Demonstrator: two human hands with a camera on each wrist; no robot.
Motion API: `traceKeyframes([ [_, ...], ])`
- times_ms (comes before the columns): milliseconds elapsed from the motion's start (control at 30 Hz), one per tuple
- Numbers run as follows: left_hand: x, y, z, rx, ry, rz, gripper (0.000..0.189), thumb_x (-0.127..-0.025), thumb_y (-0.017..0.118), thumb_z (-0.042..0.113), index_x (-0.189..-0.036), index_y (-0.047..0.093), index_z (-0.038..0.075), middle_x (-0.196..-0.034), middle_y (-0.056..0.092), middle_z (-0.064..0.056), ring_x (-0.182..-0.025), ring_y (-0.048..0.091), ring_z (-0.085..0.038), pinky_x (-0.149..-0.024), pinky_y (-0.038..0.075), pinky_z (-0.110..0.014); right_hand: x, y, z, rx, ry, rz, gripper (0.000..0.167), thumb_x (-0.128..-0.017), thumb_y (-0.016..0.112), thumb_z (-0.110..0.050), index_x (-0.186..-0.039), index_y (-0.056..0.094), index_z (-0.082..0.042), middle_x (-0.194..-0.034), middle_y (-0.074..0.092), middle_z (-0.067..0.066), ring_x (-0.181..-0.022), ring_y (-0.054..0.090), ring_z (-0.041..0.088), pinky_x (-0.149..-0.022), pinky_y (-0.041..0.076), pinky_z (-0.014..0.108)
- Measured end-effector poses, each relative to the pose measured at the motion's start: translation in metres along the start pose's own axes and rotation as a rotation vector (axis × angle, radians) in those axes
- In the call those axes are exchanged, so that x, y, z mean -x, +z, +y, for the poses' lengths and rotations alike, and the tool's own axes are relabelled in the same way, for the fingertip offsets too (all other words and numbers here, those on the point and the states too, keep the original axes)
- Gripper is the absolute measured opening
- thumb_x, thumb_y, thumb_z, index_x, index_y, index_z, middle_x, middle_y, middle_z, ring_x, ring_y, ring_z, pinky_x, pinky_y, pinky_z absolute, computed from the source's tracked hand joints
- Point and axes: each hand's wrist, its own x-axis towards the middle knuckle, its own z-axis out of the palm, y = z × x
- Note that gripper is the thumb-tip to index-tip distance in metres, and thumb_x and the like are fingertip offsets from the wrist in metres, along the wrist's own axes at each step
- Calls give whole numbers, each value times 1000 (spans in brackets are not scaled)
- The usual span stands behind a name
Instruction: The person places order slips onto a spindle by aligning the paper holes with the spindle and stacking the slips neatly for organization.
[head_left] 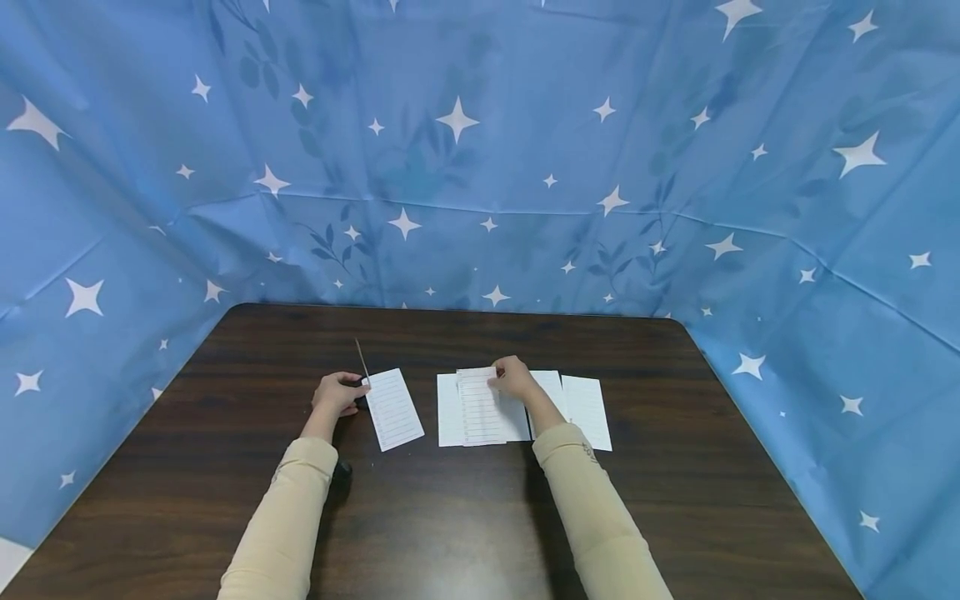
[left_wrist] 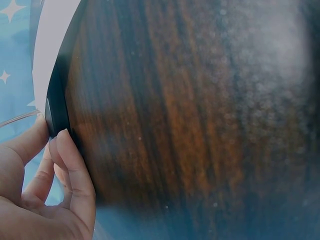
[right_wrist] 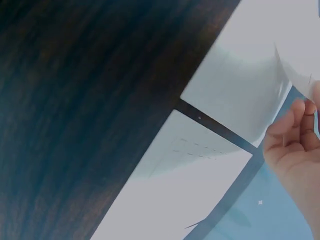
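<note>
My left hand (head_left: 335, 394) pinches the upper left corner of a lined white sheet (head_left: 393, 412), together with a small black piece (left_wrist: 58, 112) that lies along the paper's edge. A thin rod (head_left: 362, 358) sticks up from that grip; I cannot tell what the black piece and rod are. My right hand (head_left: 513, 379) pinches another lined sheet (head_left: 478, 408) near its upper right corner. That sheet lies over a plain white sheet (head_left: 448, 417), and in the right wrist view its corner curls up at the fingertips.
Right of the right hand, a white sheet (head_left: 549, 385) lies partly behind the wrist, with a lined sheet (head_left: 588, 412) beside it. A dark gap separates the middle sheets. The dark wooden table (head_left: 675, 467) ends at a blue starred curtain (head_left: 480, 167).
</note>
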Motion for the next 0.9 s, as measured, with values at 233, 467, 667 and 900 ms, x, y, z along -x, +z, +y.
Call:
traceKeyframes([
  [233, 0, -1, 2, 9, 4, 16, 37, -88, 64, 12, -121, 56, 0, -121, 47, -26, -65, 53, -12, -55, 57, -21, 0, -1, 3, -122, -167, 8, 23, -93, 60, -30, -88, 66, -9, -85, 61, 5, -70, 47, 18, -58, 41, 31],
  [467, 0, 0, -1, -9, 14, 9, 38, -88, 64, 13, -122, 56, -1, -120, 48, -27, -58, 53, -9, -52, 56, -20, 2, -1, -2, -184, -146, 48, 24, -95, 56, -31, -96, 60, -7, -68, 47, 5, -60, 38, 18, -53, 35, 33],
  [667, 0, 0, -2, -14, 10, 16, 38, -88, 64, 13, -122, 56, -1, -119, 48, -26, -59, 54, -10, -53, 56, -20, 44, -20, -62, -256, -3, 164, 21, -90, 62, -14, -86, 59, 5, -60, 41, 6, -55, 34, 16, -49, 31, 30],
  [900, -2, 0, -2, -22, 14, 13, 39, -87, 65, 14, -122, 56, 0, -119, 49, -26, -58, 53, -9, -52, 56, -20, 59, -21, -83, -240, 79, 236, 30, -94, 57, -22, -89, 67, 6, -73, 63, 10, -66, 51, 13, -58, 44, 24],
])
